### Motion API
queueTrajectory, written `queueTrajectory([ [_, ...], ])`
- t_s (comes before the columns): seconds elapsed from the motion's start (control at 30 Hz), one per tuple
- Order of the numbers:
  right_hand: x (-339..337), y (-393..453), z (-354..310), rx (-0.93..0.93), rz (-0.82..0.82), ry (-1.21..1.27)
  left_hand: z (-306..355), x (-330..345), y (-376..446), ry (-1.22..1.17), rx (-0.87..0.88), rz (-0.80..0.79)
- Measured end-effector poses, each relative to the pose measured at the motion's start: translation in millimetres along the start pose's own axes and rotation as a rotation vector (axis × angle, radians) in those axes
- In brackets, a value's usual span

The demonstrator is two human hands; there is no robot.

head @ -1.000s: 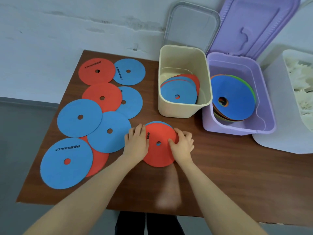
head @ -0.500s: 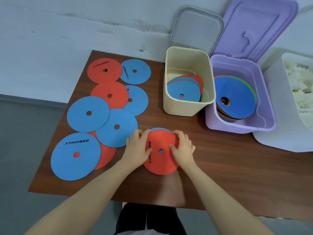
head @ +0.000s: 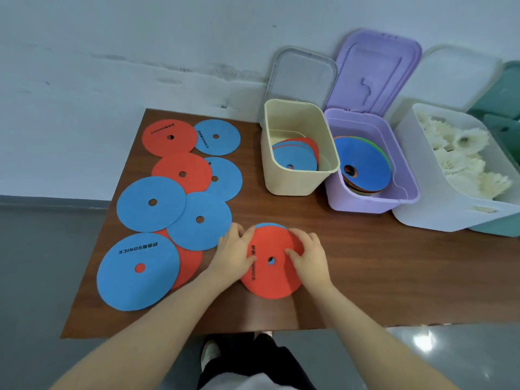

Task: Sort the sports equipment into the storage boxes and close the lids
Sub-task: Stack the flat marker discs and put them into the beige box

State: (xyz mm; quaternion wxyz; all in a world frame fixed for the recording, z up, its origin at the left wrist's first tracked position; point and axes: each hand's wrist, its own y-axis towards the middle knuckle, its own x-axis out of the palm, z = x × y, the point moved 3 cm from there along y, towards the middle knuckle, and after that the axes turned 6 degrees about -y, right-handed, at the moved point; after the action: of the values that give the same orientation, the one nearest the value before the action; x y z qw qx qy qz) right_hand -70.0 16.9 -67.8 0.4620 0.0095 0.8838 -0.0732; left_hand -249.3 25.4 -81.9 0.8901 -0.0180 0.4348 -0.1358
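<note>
Both hands are down on the red disc at the table's near edge, about six o'clock on the brown table. The left hand grips the disc's nine o'clock rim, thumb curled over the top beside the printed lettering. The right hand pinches its three o'clock side, fingertips bent onto the red face near the centre hole. A blue disc peeks out from under the red one at twelve o'clock, and blue shows through the hole.

Off at nine to eleven o'clock lies the loose spread of blue and red discs, overlapping one another flat on the wood. At one o'clock stands the cream box, blue and red discs leaning inside, its clear lid propped behind. Touching it on the right is the purple box with a blue-topped stack, its purple lid raised. Farther right, at two o'clock, a white bin holds white shuttlecocks.
</note>
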Motion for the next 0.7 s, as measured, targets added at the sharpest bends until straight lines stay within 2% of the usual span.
queueTrajectory([
  [0.37, -76, 49, -60, -0.211, 0.307, 0.101, 48, -94, 53, -0.039, 0.289, 0.414],
  [0.7, -153, 169, -82, -0.293, 0.399, 0.011, 107, -144, 169, 0.197, 0.308, 0.44],
])
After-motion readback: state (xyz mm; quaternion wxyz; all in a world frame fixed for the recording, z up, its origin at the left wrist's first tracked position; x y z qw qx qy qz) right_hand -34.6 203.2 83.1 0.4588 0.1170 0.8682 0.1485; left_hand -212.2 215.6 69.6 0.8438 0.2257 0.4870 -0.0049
